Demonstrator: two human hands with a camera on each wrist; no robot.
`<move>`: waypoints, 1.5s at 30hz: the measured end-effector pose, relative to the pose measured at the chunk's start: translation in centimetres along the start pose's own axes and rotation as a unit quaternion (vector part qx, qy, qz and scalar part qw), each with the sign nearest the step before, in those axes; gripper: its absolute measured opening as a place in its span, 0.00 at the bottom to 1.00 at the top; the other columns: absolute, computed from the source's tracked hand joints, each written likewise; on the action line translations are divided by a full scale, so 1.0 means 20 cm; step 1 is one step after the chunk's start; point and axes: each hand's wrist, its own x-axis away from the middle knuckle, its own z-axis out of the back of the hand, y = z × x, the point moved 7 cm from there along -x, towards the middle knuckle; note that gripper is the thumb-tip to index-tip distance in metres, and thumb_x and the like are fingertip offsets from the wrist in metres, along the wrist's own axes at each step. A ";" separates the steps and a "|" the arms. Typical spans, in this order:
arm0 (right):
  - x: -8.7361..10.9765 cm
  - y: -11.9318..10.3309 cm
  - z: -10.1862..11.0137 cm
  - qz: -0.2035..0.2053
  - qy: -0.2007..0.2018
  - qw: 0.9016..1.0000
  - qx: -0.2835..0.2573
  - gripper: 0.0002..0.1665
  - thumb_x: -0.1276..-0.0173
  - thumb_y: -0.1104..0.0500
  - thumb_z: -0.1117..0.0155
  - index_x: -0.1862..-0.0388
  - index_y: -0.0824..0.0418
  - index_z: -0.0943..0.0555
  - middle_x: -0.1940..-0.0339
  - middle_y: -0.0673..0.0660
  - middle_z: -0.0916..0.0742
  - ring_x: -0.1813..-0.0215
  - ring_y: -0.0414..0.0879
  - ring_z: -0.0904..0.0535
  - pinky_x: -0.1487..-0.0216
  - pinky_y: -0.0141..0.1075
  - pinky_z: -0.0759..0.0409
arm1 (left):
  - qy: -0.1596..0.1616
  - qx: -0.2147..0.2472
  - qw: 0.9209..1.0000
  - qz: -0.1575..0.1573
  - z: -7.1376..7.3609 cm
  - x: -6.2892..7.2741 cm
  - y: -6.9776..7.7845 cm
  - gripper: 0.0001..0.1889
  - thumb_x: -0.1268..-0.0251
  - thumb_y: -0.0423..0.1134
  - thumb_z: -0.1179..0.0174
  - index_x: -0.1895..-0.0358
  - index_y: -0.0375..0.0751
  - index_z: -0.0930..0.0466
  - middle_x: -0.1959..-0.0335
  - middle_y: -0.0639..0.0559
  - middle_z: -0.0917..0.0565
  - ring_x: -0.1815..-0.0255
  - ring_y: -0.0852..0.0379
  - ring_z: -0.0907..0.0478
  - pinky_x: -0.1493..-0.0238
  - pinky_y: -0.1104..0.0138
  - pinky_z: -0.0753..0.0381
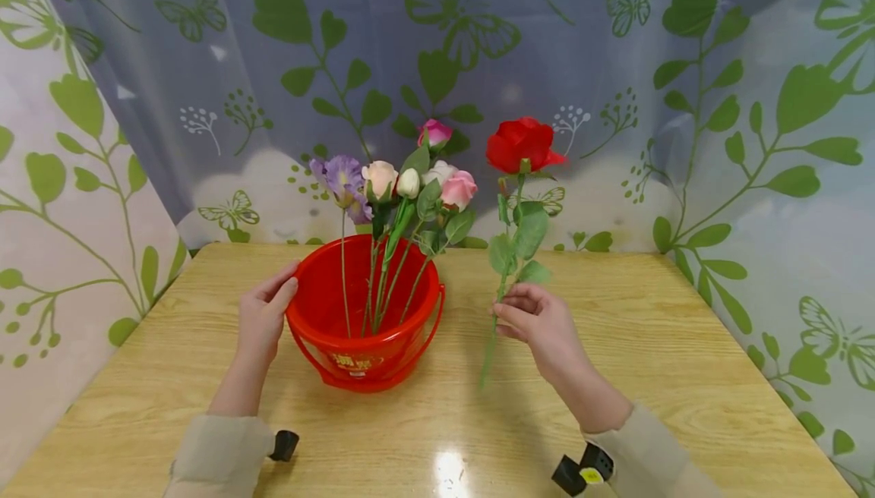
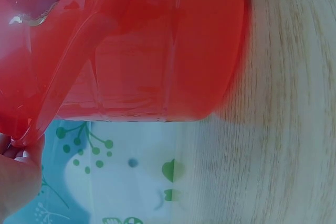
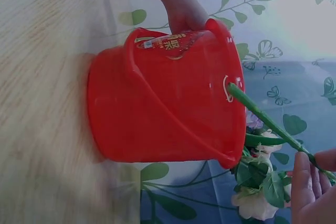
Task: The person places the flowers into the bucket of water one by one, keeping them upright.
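A red plastic bucket (image 1: 369, 365) stands on the wooden table, its handle hanging down at the front. My left hand (image 1: 263, 312) grips the left side of its rim; in the left wrist view the fingers (image 2: 21, 174) pinch there. Several artificial flowers lean inside: a purple flower (image 1: 344, 179), a peach rose (image 1: 379, 179), a white bud (image 1: 409, 184) and pink roses (image 1: 458, 190). To the right of the bucket, my right hand (image 1: 540, 323) pinches the green stem of a red artificial rose (image 1: 522, 145), held upright, bloom up. In the right wrist view, the stem (image 3: 268, 121) overlaps the bucket's rim.
The light wooden table (image 1: 649, 346) reaches back to a curtain (image 1: 567, 42) printed with green leaves and butterflies. Black wrist-worn devices (image 1: 584, 471) sit near the sleeve cuffs.
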 end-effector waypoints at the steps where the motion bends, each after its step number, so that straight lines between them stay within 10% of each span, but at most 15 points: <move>1: 0.00 -0.01 -0.01 0.005 -0.002 1.000 0.003 0.12 0.41 0.70 0.43 0.58 0.72 0.31 0.67 0.56 0.22 0.63 0.44 0.21 0.60 0.40 0.21 | 0.000 0.000 1.000 0.000 0.00 0.00 0.00 0.19 0.39 0.34 0.46 0.46 0.28 0.30 0.47 0.44 0.25 0.54 0.67 0.27 0.55 0.76 0.27; 20: -0.15 -0.29 -0.26 0.107 -0.016 0.993 -0.046 0.14 0.43 0.73 0.43 0.57 0.72 0.29 0.69 0.56 0.21 0.67 0.42 0.21 0.62 0.39 0.20 | 0.000 -0.020 1.000 0.000 0.01 -0.01 -0.02 0.19 0.38 0.35 0.47 0.45 0.29 0.30 0.54 0.57 0.22 0.54 0.66 0.27 0.56 0.76 0.27; 27: -0.20 -0.36 -0.39 0.141 -0.023 0.988 -0.059 0.10 0.43 0.73 0.42 0.61 0.72 0.28 0.71 0.57 0.20 0.70 0.41 0.22 0.65 0.36 0.20 | 0.002 -0.021 1.000 -0.007 0.01 -0.02 0.00 0.19 0.38 0.34 0.47 0.46 0.28 0.30 0.48 0.45 0.25 0.54 0.66 0.27 0.55 0.76 0.27; 45: -0.27 -0.18 -0.61 0.138 -0.076 0.988 0.006 0.08 0.45 0.74 0.41 0.65 0.74 0.27 0.73 0.59 0.21 0.70 0.48 0.22 0.62 0.44 0.20 | 0.002 -0.011 1.000 -0.012 0.01 -0.02 -0.02 0.19 0.39 0.33 0.47 0.47 0.25 0.29 0.51 0.48 0.22 0.55 0.68 0.26 0.56 0.77 0.27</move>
